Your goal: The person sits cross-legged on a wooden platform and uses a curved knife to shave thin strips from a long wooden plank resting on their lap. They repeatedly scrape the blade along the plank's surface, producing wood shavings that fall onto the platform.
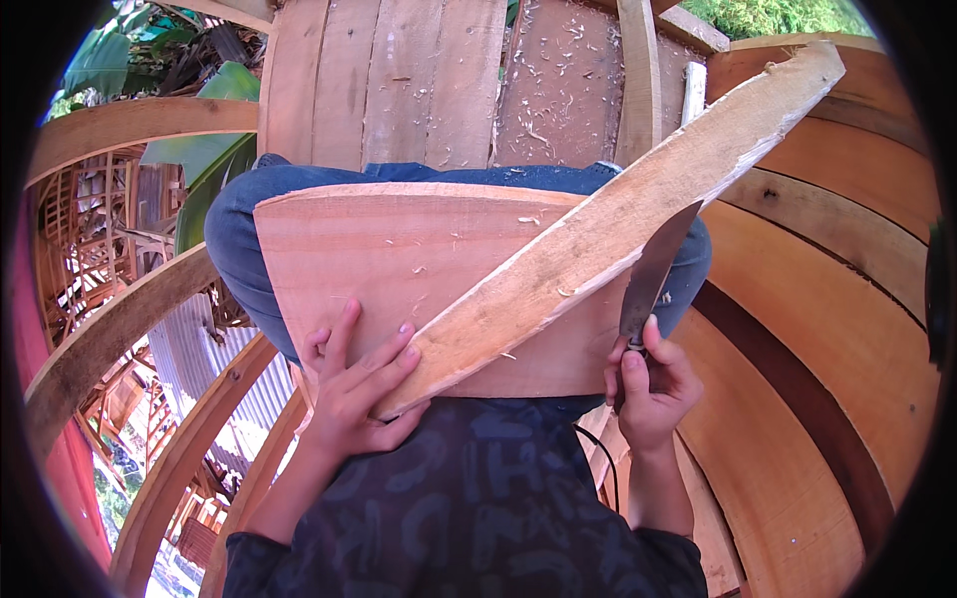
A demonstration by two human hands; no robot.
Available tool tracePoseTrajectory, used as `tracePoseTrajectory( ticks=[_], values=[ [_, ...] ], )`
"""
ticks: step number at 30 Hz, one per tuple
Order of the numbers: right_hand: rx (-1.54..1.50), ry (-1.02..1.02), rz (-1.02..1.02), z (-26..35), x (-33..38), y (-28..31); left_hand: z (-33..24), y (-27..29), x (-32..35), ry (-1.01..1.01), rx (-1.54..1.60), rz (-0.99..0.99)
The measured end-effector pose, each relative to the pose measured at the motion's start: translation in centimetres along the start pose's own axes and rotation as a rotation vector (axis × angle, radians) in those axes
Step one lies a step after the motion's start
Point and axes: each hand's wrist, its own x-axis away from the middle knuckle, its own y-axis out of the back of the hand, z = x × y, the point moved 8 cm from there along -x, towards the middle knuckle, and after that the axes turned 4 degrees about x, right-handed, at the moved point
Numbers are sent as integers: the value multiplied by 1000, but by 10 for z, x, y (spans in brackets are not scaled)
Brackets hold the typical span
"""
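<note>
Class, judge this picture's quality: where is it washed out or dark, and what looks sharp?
Head view: bright daylight washes out background patches beyond the curved wooden rib at lower left; corners go black around the rounded fisheye image; the dark shirt looks dim; plank and knife look fairly sharp.

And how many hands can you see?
2. The left hand touches the near end of the long plank, and the right hand holds the knife by its handle. No other hands show.
</note>
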Motion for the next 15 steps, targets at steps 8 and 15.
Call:
tracePoseTrajectory(
  ticks=[8, 15],
  values=[
    [126, 63, 110, 1, 2, -10, 0, 0, 0, -7, -4, -2],
    [13, -59, -31, 2, -10, 12, -1, 1, -1, -5, 7, -9]
  ],
)
